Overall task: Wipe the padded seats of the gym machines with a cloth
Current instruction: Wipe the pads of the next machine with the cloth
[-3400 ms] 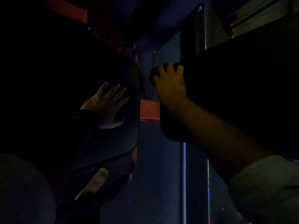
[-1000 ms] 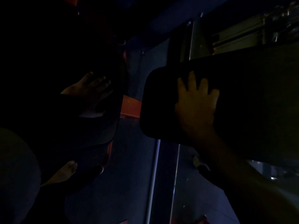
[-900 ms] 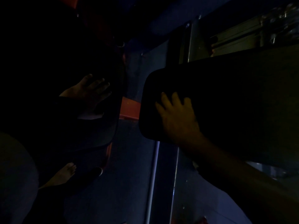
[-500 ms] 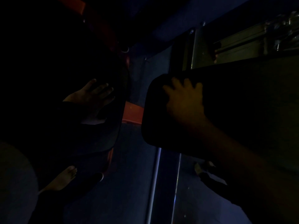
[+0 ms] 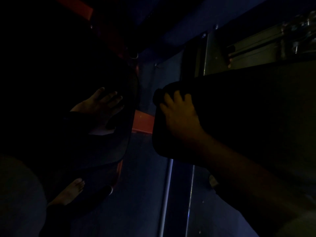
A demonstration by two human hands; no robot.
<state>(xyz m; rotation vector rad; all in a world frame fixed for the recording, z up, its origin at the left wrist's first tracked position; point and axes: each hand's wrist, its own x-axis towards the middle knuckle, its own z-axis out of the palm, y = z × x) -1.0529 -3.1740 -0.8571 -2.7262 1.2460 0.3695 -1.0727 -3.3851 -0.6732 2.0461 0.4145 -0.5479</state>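
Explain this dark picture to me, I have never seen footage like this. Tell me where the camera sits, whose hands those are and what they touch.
No machine does the work here: a person wears a wide-angle camera on the head, so the single view looks down past their own arms. The light is very dim. The left hand lies flat, fingers spread, on a black padded seat. The right hand reaches to the corner of a second black pad, its fingers curled over what looks like a dark bunched cloth for wiping. Between the two pads an orange frame bar shows. At the lower left, a bare foot stands on the bluish floor.
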